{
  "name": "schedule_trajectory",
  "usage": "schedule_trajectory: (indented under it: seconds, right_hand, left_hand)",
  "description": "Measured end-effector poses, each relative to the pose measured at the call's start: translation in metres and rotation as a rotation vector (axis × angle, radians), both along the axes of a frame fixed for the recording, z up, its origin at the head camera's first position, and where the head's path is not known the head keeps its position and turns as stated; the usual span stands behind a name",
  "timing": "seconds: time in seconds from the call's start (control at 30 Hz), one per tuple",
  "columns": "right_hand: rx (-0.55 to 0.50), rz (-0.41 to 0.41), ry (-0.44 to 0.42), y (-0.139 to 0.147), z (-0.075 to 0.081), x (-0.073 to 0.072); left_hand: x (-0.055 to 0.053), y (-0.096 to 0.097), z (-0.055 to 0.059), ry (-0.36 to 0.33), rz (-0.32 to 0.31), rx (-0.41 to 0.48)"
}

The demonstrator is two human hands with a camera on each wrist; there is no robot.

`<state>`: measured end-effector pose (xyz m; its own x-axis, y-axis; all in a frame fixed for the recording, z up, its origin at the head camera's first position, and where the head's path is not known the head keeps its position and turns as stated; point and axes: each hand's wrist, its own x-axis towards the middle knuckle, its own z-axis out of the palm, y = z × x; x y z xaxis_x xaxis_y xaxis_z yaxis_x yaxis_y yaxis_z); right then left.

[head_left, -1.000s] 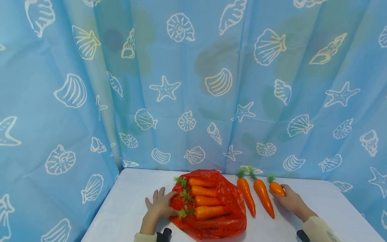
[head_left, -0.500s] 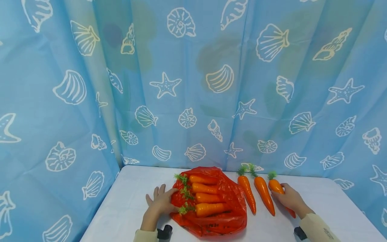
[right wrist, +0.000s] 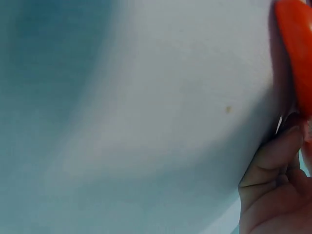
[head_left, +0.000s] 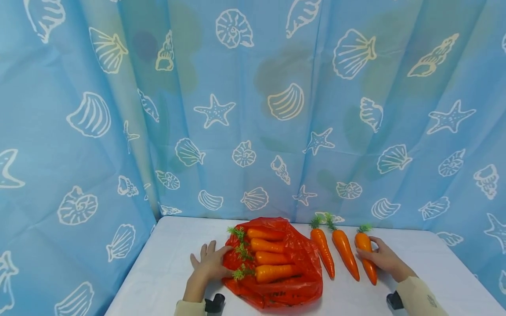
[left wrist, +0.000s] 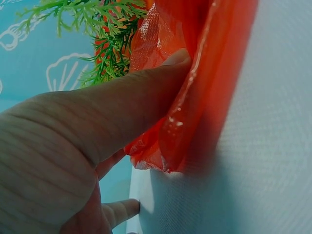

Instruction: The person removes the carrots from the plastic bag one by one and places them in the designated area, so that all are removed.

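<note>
In the head view, my left hand (head_left: 209, 265) is at the mouth of a red plastic bag (head_left: 290, 289) and holds its edge. The thumb reaches inside the rim of the bag (left wrist: 183, 122) in the left wrist view, and other fingers stretch out toward the table. Several orange carrots (head_left: 274, 273) with feathery green tops lie side by side in the bag, tops toward my left hand. My right hand (head_left: 389, 261) grips a carrot (head_left: 363, 241) lying on the table, thumb across its middle. The right wrist view catches only part of this carrot (right wrist: 297, 44) and curled fingers.
Between the bag and my right hand lie two carrots, one nearer the bag (head_left: 322, 252) and one beside it (head_left: 345, 254), tops pointing away. All rests on a white-covered table (head_left: 158, 263). A blue shell-patterned curtain (head_left: 245, 131) hangs behind it.
My right hand has shifted the rightmost carrot slightly to the right and turned it, so more of its length shows. The left hand and bag stay in place; the head view tilted a little.
</note>
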<state>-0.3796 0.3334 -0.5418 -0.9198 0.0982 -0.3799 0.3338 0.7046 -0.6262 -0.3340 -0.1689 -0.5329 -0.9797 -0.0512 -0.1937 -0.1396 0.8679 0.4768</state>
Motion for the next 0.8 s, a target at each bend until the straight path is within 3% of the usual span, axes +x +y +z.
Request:
schedule_trajectory:
  seconds: [0.37, 0.53, 0.8]
  right_hand:
    - [-0.097, -0.015, -0.034, 0.0065, 0.0034, 0.0030]
    - [-0.095, -0.016, -0.030, 0.0089, -0.0024, 0.0019]
    - [-0.092, -0.016, -0.028, 0.0088, 0.0029, 0.0043]
  left_hand:
    - [0.0000, -0.0006, 0.0005, -0.020, 0.005, 0.000]
    - [0.0001, -0.0014, -0.0001, -0.017, 0.004, -0.003]
    - [0.0015, 0.0000, 0.0016, -0.011, -0.010, -0.008]
